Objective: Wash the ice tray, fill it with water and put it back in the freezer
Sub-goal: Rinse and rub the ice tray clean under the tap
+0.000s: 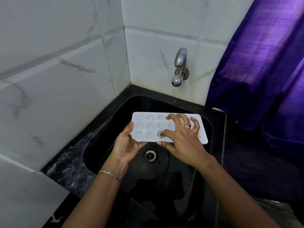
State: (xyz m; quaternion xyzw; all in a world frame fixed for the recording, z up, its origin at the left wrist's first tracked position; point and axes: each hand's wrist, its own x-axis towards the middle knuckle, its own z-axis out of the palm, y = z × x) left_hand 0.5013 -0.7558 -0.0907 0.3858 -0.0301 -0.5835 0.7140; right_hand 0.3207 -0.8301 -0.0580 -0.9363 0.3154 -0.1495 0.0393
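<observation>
A white ice tray (148,125) with rounded moulds is held level over the black sink (205,122), above the drain. My left hand (126,145) holds the tray's near left corner from below, thumb on its left edge. My right hand (182,135) lies over the tray's right half with fingers spread and bent, fingertips in or on the moulds and thumb at the near edge. A ring is on one finger of that hand. The chrome tap (180,66) on the tiled wall is above the tray, and no water runs from it.
The drain (150,155) sits in the sink's floor below the tray. White marbled tiles (65,79) form the corner on the left and behind. A purple curtain (266,71) hangs at the right. A black counter (256,170) surrounds the sink.
</observation>
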